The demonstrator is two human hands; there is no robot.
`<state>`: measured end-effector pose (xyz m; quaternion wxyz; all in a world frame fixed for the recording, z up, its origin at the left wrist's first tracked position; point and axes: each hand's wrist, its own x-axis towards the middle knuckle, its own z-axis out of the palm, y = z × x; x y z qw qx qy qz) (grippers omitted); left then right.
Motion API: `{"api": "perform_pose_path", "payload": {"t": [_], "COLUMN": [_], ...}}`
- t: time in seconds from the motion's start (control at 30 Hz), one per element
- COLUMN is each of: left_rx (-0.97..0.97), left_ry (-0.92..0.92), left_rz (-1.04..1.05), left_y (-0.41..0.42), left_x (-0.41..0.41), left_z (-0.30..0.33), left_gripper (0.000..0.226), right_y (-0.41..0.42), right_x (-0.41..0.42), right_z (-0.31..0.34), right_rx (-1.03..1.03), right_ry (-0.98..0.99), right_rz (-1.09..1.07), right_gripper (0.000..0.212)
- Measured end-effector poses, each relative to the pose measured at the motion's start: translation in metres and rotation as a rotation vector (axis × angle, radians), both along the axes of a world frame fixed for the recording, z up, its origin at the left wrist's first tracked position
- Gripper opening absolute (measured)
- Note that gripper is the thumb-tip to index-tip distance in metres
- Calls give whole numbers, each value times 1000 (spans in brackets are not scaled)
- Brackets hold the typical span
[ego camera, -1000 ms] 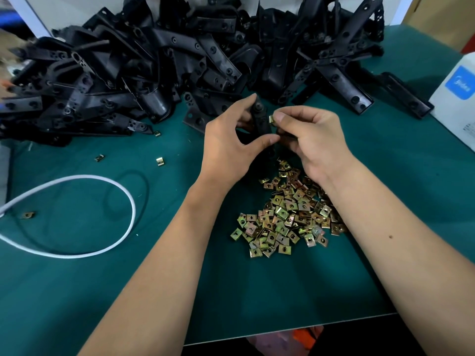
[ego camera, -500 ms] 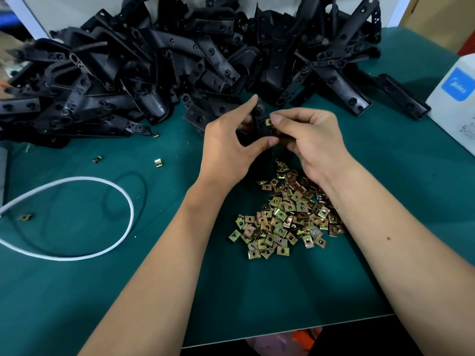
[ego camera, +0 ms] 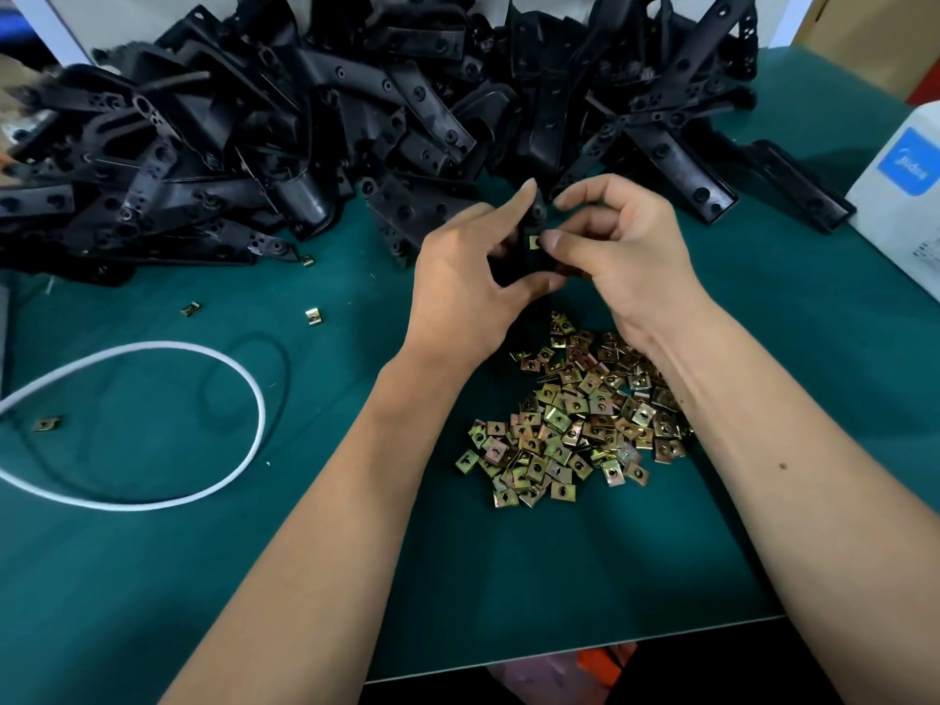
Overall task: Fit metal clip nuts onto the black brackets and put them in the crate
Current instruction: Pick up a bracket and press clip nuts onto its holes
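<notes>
Many brackets [ego camera: 325,145] lay unfitted far; left hand [ego camera: 468,282] gripped one bracket [ego camera: 531,256], right hand [ego camera: 620,256] pinching a nut [ego camera: 534,242] on; crate unseen.

2 hands [ego camera: 465,277] working. 1 bracket [ego camera: 531,256] being held, w/ 1 nut [ego camera: 534,242] on it. Big bracket heap [ego camera: 305,129] lying along mat's [ego camera: 152,577] far edge, too many to count. Nut pile [ego camera: 575,419]: approx. 100+. 4 stray nuts [ego camera: 314,316] lying left. 1 white cord [ego camera: 244,379], 1 white box [ego camera: 900,195] at right edge.

The bracket heap [ego camera: 356,134] lay behind the nut pile [ego camera: 575,414] on the bench [ego camera: 152,577]; a cord [ego camera: 203,358] lay left, a box [ego camera: 905,195] right.
</notes>
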<state>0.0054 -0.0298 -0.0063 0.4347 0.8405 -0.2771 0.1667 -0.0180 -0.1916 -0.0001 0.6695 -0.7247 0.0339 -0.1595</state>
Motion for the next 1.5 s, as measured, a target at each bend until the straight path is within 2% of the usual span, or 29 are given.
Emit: {"api": "perform_pose_path", "payload": {"t": [0.17, 0.3, 0.33, 0.43, 0.47, 0.6, 0.7, 0.87, 1.03, 1.1, 1.27, 1.5], "left_rx": [40, 94, 98, 108, 108, 50, -16, 19, -10, 9, -17, -26], "left_ry": [-53, -115, -117, -90, -67, 53, 135, 217, 389, 394, 348, 250], "left_rz": [22, 98, 121, 197, 219, 264, 259, 181, 71, 41, 60, 10], "left_y": [-1, 2, 4, 8, 9, 12, 15, 19, 31, 36, 35, 31], "left_x": [1, 3, 4, 9, 11, 17, 21, 25, 30, 32, 31, 26], "left_z": [0, -2, -3, -5, -6, -12, -17, -21, -18, -17, -17, -16], "left_gripper": [80, 79, 79, 78, 77, 73, 70, 74, 94, 101, 101, 105], "right_y": [-2, -6, -8, -21, -25, -28, -25, -20, -15, -10, -1, 1], "right_x": [0, 2, 3, 5, 4, 1, 1, 2, 4, 2, 0, 1], "right_z": [-1, 1, 0, 2, 3, 8, 7, 2, -2, -4, -4, -7], "right_rx": [-70, -108, -183, -768, -898, -974, -965, -822, -614, -490, -221, -53], "right_ry": [-9, 57, 80, 121, 150, 294, 261, 151, 89, 78, 58, 50], "right_rz": [-5, 82, 93, 92, 121, 317, 352, 227, 107, 108, 123, 82], "right_gripper": [27, 23, 19, 9, 10, 15, 15, 15, 9, 3, 23, 25]}}
